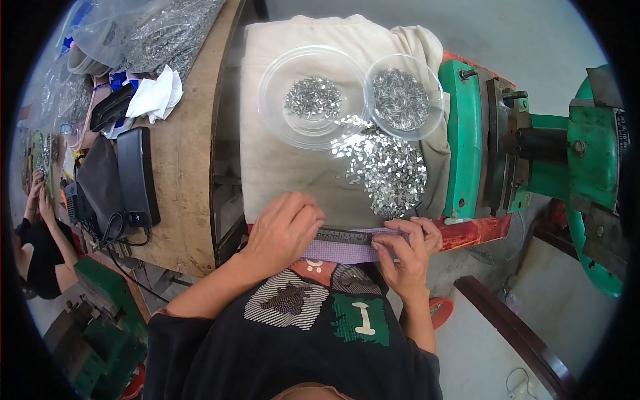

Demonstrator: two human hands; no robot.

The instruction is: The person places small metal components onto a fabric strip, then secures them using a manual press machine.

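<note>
A long, narrow dark strip [343,235] with fine marks or slots along it lies across a purple checked cloth [340,251] at my lap. My left hand [285,227] is over the strip's left end, its fingers curled down and closed; what they hold is hidden under them. At the right end, the thumb and forefinger of my right hand [408,252] close on the strip, while the other fingers are bent above. Just beyond lies a loose heap of small shiny metal pieces [390,173] on the beige cloth [287,177].
Behind the heap stand a wide clear tub [267,117] with small metal pieces and a smaller clear tub [437,110] with thin metal parts. A green machine [465,147] borders the right. On the left, a wooden bench [181,167] carries a black device [137,177]; another person [47,250] works beyond.
</note>
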